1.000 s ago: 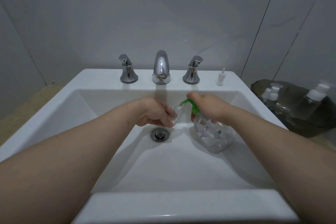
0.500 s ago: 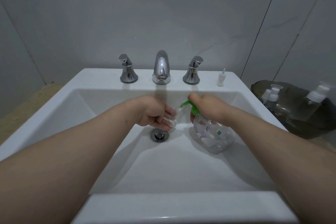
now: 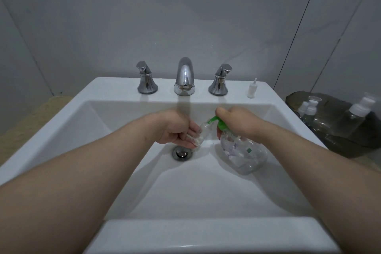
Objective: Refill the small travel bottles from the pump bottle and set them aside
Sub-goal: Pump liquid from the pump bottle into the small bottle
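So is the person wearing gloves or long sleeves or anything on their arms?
No. The left forearm and right forearm are bare all the way up the picture, with no sleeves showing. The left hand and right hand have no gloves. No watch or bracelet shows on either wrist. I see no rings, though some fingers are hidden.

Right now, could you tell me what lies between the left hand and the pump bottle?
In the head view, the small travel bottle lies there, held tilted by the left hand, its mouth at the green nozzle of the pump bottle.
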Available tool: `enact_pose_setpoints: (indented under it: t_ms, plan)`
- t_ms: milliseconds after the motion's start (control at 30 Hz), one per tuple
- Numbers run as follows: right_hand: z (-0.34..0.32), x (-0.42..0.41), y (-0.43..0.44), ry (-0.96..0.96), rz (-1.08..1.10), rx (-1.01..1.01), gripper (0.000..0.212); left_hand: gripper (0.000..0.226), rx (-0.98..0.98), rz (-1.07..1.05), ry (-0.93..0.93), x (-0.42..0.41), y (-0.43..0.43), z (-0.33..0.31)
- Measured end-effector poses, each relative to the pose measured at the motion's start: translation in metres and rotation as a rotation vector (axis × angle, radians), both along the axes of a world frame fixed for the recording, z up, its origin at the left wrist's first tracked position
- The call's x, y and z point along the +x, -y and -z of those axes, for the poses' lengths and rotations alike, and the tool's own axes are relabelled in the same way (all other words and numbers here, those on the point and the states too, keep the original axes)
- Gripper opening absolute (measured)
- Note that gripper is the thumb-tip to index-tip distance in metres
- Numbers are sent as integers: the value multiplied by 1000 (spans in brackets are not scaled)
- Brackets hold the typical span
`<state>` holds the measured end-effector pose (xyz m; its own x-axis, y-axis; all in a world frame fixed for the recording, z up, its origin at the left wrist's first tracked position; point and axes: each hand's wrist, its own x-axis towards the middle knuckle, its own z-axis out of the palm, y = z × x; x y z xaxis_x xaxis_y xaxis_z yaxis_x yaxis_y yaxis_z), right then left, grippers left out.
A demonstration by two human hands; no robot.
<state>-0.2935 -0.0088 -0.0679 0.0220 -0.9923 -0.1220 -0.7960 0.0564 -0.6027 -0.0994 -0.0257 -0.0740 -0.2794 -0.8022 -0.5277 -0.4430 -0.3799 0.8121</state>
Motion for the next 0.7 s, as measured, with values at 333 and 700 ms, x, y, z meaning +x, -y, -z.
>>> enact_pose_setpoints:
  t_ms: [333,700]
  plan:
    - [4,-2,3,-9,6,35,81,53,-5,-2,-20,2,1,0]
    - [1,-1,1,21,29,48,70,38,-66,68,-10,0,1,1]
